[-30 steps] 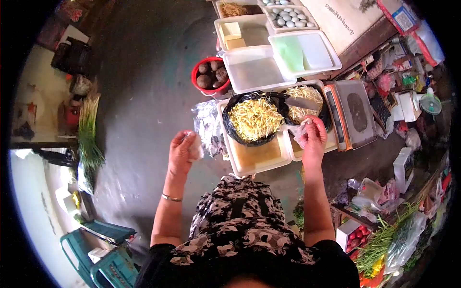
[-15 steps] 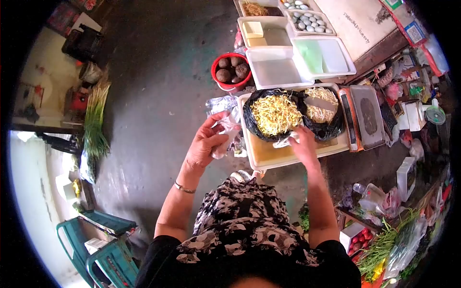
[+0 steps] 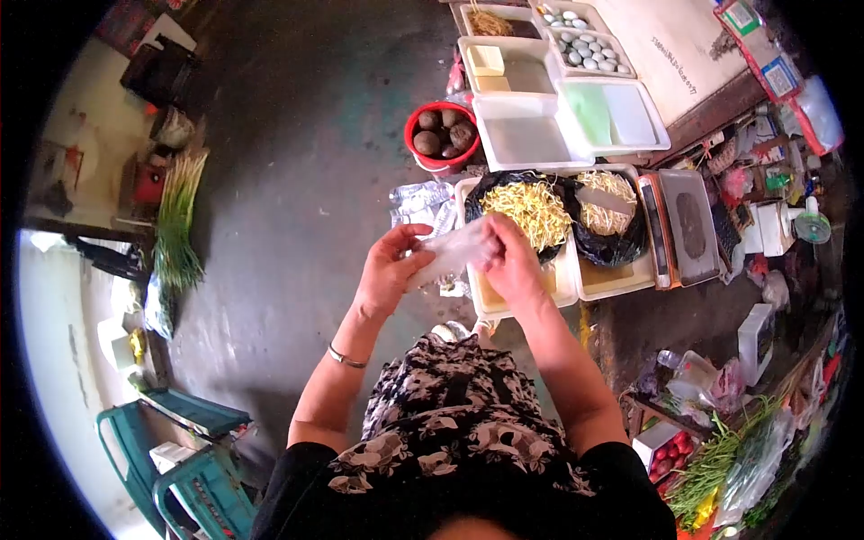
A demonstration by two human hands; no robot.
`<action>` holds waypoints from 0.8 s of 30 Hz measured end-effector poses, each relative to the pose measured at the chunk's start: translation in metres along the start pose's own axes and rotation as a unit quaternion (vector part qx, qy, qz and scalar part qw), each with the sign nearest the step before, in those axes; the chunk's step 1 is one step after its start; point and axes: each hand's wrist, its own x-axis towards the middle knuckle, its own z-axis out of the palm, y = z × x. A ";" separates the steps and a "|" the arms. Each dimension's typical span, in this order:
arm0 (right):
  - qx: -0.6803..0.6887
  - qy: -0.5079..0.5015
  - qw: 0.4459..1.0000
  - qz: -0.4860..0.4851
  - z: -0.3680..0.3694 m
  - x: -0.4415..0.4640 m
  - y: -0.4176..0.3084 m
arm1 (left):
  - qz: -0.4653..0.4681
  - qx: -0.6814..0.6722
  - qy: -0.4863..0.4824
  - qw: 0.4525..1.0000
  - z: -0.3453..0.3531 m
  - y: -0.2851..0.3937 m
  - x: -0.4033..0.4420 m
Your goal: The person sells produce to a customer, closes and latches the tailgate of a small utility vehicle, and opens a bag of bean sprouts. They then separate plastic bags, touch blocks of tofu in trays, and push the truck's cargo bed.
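Observation:
A crumpled, translucent plastic bag (image 3: 448, 254) is stretched between my two hands over the near left edge of the sprout trays. My left hand (image 3: 387, 273) pinches its left end with thumb and fingers. At the other end, my right hand (image 3: 515, 268) has its fingers closed on the plastic. Just beyond my right hand, yellow-headed bean sprouts (image 3: 526, 209) fill a black plastic bag, partly hidden by that hand. Beside them, paler bean sprouts (image 3: 607, 193) lie in a second black bag. Both bags rest in shallow white trays (image 3: 621, 284).
A red bucket (image 3: 418, 155) of dark round roots (image 3: 428, 142) stands behind the trays. Further back are white bins (image 3: 531, 135) and eggs (image 3: 589, 52). Green onions (image 3: 177, 229) lie at left, near a teal chair (image 3: 202, 481). Red produce (image 3: 668, 457) and greens (image 3: 706, 472) sit at lower right.
My right hand has moved left, away from the sprout bags, to meet the plastic held by my left hand. The plastic now spans both hands.

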 end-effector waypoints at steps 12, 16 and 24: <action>-0.082 0.035 0.984 -0.154 0.038 0.014 0.001 | -0.094 0.032 0.091 0.991 -0.017 -0.011 -0.034; -0.154 0.019 0.971 -0.182 0.051 0.011 -0.012 | -0.046 -0.112 0.081 0.989 -0.026 -0.023 -0.045; -0.383 -0.107 0.913 -0.089 0.086 -0.010 -0.034 | -0.108 0.104 0.135 0.979 -0.053 -0.038 -0.047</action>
